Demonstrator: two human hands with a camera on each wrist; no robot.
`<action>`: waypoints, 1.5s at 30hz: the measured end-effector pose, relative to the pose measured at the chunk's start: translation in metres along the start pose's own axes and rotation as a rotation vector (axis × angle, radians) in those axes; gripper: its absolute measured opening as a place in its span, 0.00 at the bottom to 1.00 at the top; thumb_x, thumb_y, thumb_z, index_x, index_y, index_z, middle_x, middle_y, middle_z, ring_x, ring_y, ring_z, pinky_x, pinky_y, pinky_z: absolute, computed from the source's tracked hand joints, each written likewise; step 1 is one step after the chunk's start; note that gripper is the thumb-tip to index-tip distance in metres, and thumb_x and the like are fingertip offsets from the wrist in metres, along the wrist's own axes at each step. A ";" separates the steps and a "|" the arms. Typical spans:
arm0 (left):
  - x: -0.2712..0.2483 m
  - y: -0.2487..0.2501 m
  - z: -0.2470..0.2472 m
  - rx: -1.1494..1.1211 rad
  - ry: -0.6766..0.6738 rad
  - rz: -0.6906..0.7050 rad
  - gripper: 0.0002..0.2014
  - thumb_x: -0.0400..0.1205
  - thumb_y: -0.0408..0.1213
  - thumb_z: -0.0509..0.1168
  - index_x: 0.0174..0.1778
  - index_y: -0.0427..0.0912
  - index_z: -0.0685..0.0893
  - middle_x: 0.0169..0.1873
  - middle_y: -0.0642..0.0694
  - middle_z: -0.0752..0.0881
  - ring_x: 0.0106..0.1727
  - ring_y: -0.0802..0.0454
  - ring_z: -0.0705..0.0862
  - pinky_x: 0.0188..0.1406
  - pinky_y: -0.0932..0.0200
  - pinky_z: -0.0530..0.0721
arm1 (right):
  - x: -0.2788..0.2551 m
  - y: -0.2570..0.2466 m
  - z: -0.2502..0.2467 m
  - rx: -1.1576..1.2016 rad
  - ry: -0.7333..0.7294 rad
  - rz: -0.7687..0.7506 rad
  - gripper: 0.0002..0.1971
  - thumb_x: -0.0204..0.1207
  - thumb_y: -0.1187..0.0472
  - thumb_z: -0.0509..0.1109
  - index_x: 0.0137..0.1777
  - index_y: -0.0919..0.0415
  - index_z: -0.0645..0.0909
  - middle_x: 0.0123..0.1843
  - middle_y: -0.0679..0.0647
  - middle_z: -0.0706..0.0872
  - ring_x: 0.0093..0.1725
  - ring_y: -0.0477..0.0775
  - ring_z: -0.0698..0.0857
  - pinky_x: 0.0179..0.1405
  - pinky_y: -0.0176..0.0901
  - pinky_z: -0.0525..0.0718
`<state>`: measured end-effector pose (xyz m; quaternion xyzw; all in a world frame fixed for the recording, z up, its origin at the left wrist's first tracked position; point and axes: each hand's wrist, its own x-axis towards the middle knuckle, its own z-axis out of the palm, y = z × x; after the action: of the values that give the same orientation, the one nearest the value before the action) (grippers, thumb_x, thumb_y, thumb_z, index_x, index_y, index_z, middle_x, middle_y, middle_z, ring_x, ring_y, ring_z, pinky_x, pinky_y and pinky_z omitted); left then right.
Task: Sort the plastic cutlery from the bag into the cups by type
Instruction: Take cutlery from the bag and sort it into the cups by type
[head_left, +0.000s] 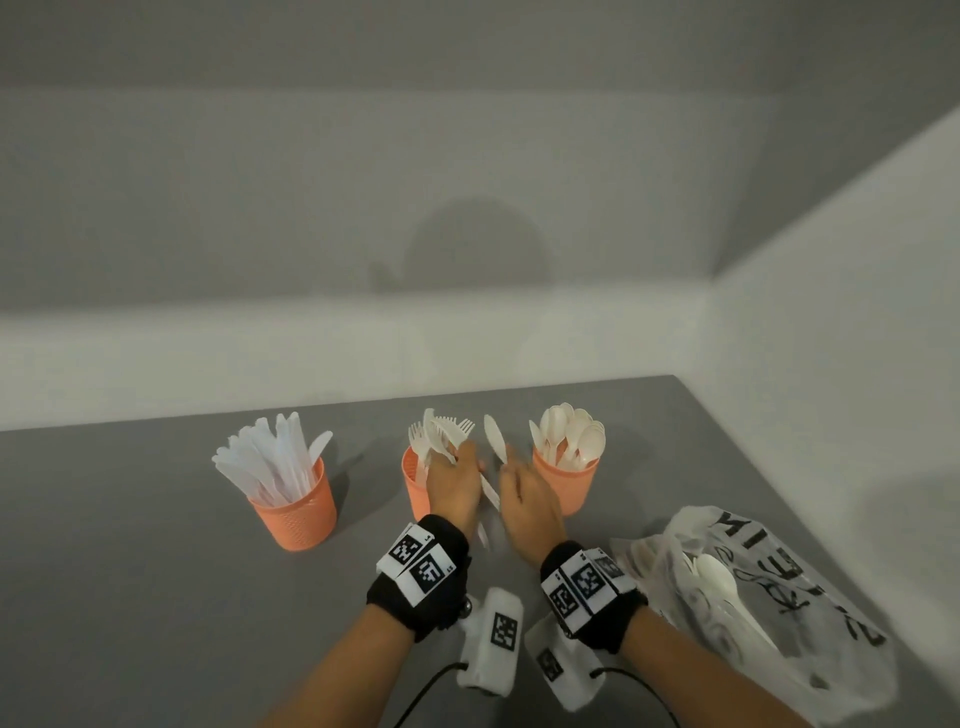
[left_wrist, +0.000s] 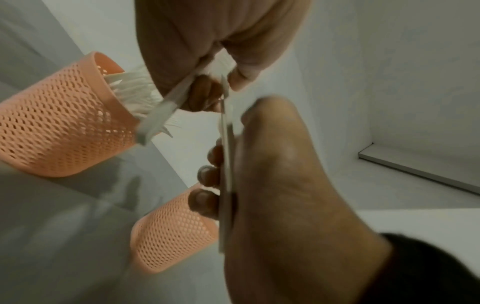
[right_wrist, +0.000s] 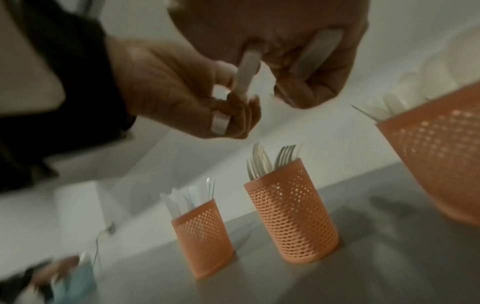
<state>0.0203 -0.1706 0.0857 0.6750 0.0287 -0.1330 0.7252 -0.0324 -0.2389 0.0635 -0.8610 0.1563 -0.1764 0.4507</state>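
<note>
Three orange mesh cups stand in a row: knives (head_left: 293, 499) on the left, forks (head_left: 414, 480) in the middle, spoons (head_left: 566, 483) on the right. My left hand (head_left: 454, 486) hovers over the fork cup (right_wrist: 291, 222) and grips a white cutlery handle (left_wrist: 166, 111); I cannot tell its type. My right hand (head_left: 527, 501) grips a white spoon (head_left: 493, 439), bowl up, between the two hands. The left thumb and fingers also pinch that spoon's handle (right_wrist: 246, 67). A second handle (right_wrist: 319, 51) lies in the right palm. The printed plastic bag (head_left: 753, 597) lies at the right with more cutlery inside.
The grey table (head_left: 156, 597) ends at a white wall behind the cups and another wall on the right, close to the bag. Open tabletop lies to the left and in front of the knife cup. Cables hang from my wrists near the front edge.
</note>
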 end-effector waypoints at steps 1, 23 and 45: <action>0.001 0.002 -0.001 -0.019 0.013 0.009 0.14 0.82 0.33 0.54 0.30 0.40 0.75 0.25 0.44 0.77 0.27 0.47 0.76 0.34 0.54 0.77 | 0.003 0.003 -0.003 0.069 0.033 0.043 0.17 0.86 0.56 0.48 0.41 0.56 0.75 0.35 0.53 0.77 0.36 0.50 0.77 0.44 0.46 0.72; 0.072 0.003 -0.036 0.165 0.226 0.315 0.19 0.87 0.43 0.52 0.31 0.40 0.70 0.28 0.45 0.76 0.32 0.51 0.76 0.33 0.61 0.73 | 0.067 0.056 -0.063 0.408 0.251 0.257 0.10 0.80 0.72 0.56 0.45 0.55 0.71 0.51 0.58 0.85 0.50 0.57 0.82 0.50 0.48 0.80; 0.082 -0.010 -0.037 0.462 0.202 0.596 0.37 0.77 0.28 0.68 0.79 0.45 0.58 0.74 0.43 0.66 0.61 0.55 0.75 0.60 0.58 0.76 | 0.079 0.061 -0.036 -0.714 -0.016 0.026 0.41 0.72 0.45 0.24 0.82 0.60 0.54 0.84 0.66 0.49 0.84 0.63 0.47 0.82 0.57 0.43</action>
<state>0.1021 -0.1476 0.0550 0.8090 -0.1281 0.1474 0.5544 0.0155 -0.3319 0.0443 -0.9635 0.2158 -0.0982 0.1247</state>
